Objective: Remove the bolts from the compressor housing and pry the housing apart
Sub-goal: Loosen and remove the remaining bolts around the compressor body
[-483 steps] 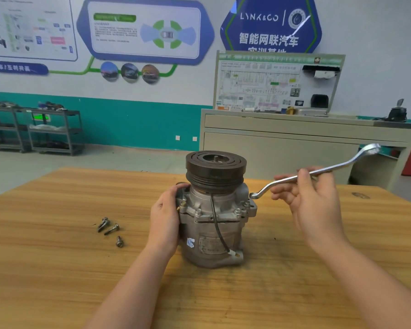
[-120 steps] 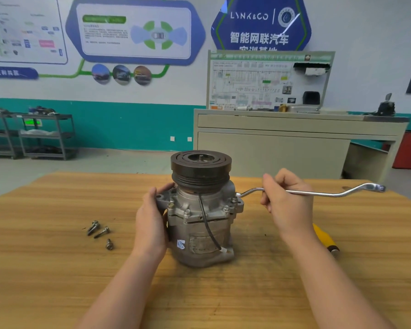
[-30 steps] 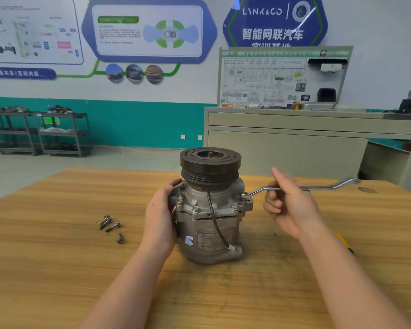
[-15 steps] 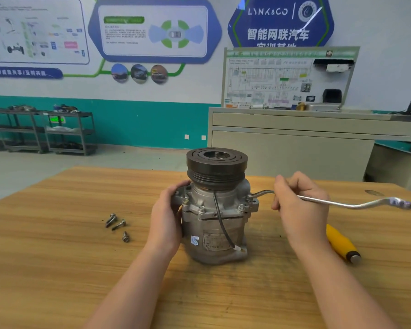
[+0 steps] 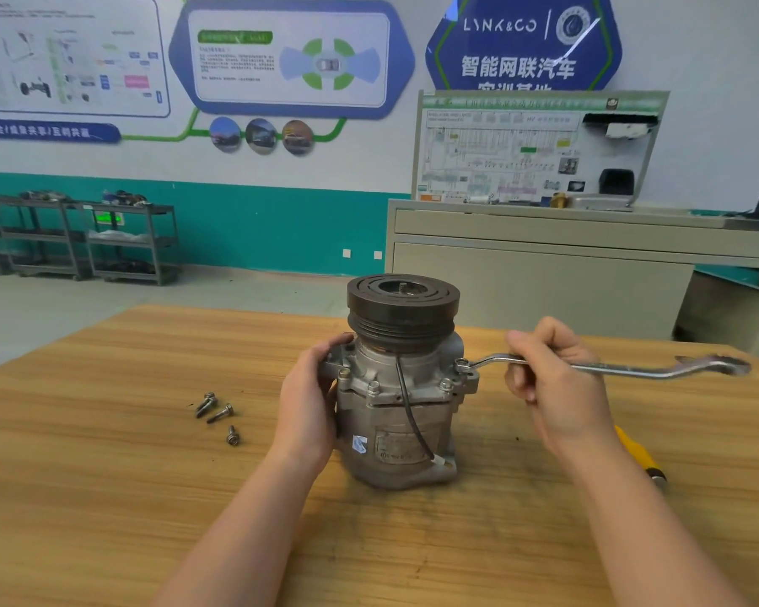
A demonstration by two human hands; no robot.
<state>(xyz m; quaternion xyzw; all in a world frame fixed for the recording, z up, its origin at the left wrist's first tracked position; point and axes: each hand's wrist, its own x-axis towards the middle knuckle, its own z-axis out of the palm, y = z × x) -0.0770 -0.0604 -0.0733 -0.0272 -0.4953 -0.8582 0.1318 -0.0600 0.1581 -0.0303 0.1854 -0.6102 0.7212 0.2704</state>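
Observation:
A grey metal compressor (image 5: 397, 414) stands upright on the wooden table (image 5: 106, 497), its black pulley (image 5: 403, 311) on top. My left hand (image 5: 310, 405) clasps the housing's left side. My right hand (image 5: 553, 383) grips a silver ring wrench (image 5: 623, 368). The wrench's near end sits on a bolt (image 5: 461, 364) at the housing's right flange, and its handle points right. Other bolts (image 5: 373, 386) still sit in the front of the flange. Three loose bolts (image 5: 218, 416) lie on the table to the left.
A yellow-handled tool (image 5: 640, 455) lies on the table behind my right forearm. Beyond the table's far edge stands a beige cabinet (image 5: 544, 273) with a wiring display board. Metal shelving racks (image 5: 75, 238) line the far left wall.
Over the last second the wrench handle has swung back and forth on the right flange bolt, and it now points right. My left hand has stayed on the housing.

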